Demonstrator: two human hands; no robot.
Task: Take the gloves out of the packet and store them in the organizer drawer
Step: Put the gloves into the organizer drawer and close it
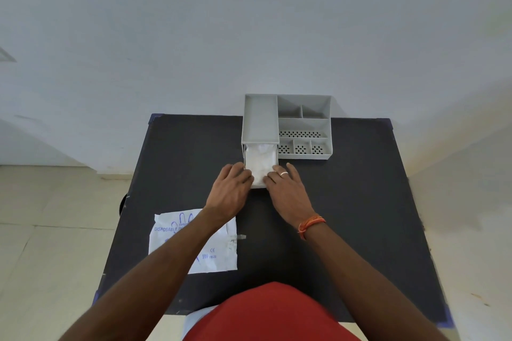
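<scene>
Your left hand (231, 184) and right hand (285, 185) rest at the near end of the open drawer (274, 159), one on each front corner, fingers curled against the rim and the clear gloves (260, 167) lying inside. Neither hand is clamped on anything: the fingers press and tuck rather than pinch, likely to flatten the heap below the rim so that the drawer can slide shut. The gloves fill the drawer as a loose, crumpled white mass, bunched higher at the far end under the organizer (303, 124). The drawer projects toward you from the organizer's left bay, which gives both hands access from above. The packet (171, 241) lies flat near the left edge of the table (360, 202), partly under your left forearm, apparently emptied, though part of it is hidden. Closing the drawer seems the remaining step.
</scene>
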